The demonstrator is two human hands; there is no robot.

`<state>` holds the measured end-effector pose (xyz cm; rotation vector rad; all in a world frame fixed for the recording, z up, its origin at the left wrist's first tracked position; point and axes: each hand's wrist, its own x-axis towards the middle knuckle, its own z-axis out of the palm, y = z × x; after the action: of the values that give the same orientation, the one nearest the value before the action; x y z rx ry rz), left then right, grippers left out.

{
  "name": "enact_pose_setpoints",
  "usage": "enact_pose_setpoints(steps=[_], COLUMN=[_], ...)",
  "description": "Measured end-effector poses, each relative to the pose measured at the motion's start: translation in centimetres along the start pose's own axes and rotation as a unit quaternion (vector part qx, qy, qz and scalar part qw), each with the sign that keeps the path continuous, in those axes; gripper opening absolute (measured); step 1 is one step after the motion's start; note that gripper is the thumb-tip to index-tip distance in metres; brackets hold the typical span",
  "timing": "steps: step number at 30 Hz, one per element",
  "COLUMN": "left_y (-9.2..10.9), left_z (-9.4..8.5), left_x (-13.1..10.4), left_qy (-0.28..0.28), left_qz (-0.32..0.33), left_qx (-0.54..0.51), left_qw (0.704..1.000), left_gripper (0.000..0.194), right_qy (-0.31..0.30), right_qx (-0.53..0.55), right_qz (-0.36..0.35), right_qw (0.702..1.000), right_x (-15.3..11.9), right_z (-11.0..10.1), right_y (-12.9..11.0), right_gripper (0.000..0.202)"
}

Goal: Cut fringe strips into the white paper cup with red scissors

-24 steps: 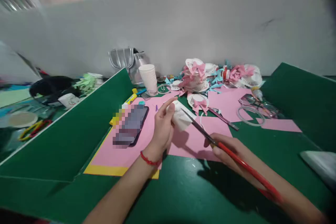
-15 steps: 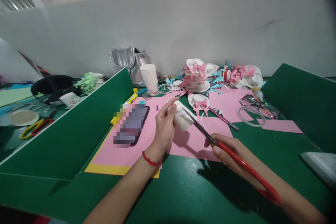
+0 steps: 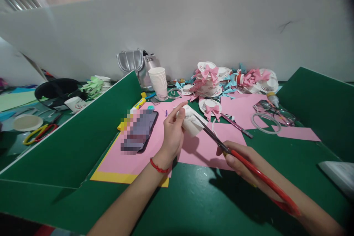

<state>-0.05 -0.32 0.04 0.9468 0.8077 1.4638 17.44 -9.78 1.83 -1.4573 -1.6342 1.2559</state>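
Note:
My left hand point(image 3: 173, 127), with a red bracelet at the wrist, pinches a small white paper cup point(image 3: 193, 127) above the pink paper. Red-handled scissors point(image 3: 257, 171) are gripped in my right hand point(image 3: 240, 156), fingers around the part near the pivot. Their dark blades point up and left, and the tips lie against the cup. Whether the tips are inside the cup wall I cannot tell. Beneath both hands are pink sheets point(image 3: 204, 151) on the green table. A dark phone point(image 3: 143, 132), partly blurred out, lies left of my left hand.
A stack of paper cups point(image 3: 158, 84) stands by a silver bag point(image 3: 135, 64). Frilled white paper hats with pink bows point(image 3: 211, 108) pile up at the back. Glasses point(image 3: 287, 117), a tape ring point(image 3: 266, 122) and a pen point(image 3: 238, 126) lie right. Green dividers point(image 3: 83, 129) flank the space.
The whole view has shifted very slightly to the right. Both hands, the cup and the scissors keep nearly the same pose.

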Motion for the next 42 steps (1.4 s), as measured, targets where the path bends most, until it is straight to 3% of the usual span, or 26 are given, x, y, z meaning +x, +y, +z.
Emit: enact_pose_setpoints(steps=[8, 20, 26, 42], left_y=[-0.1, 0.2, 0.1, -0.1], left_z=[0.1, 0.0, -0.1, 0.1], left_x=[0.0, 0.0, 0.2, -0.2], left_qy=[-0.003, -0.017, 0.003, -0.016], left_qz=[-0.008, 0.002, 0.006, 0.006], left_qx=[-0.002, 0.008, -0.004, -0.007], left_qw=[1.000, 1.000, 1.000, 1.000], left_gripper=[0.036, 0.034, 0.032, 0.034], right_qy=[-0.011, 0.029, 0.030, 0.035], right_qx=[-0.009, -0.066, -0.069, -0.052], right_qz=[-0.020, -0.044, -0.065, -0.052], right_qw=[1.000, 0.996, 0.995, 0.997], right_x=[0.2, 0.1, 0.2, 0.4], right_z=[-0.1, -0.1, -0.1, 0.4], right_y=[0.6, 1.3, 1.7, 1.5], right_gripper=[0.052, 0.029, 0.030, 0.039])
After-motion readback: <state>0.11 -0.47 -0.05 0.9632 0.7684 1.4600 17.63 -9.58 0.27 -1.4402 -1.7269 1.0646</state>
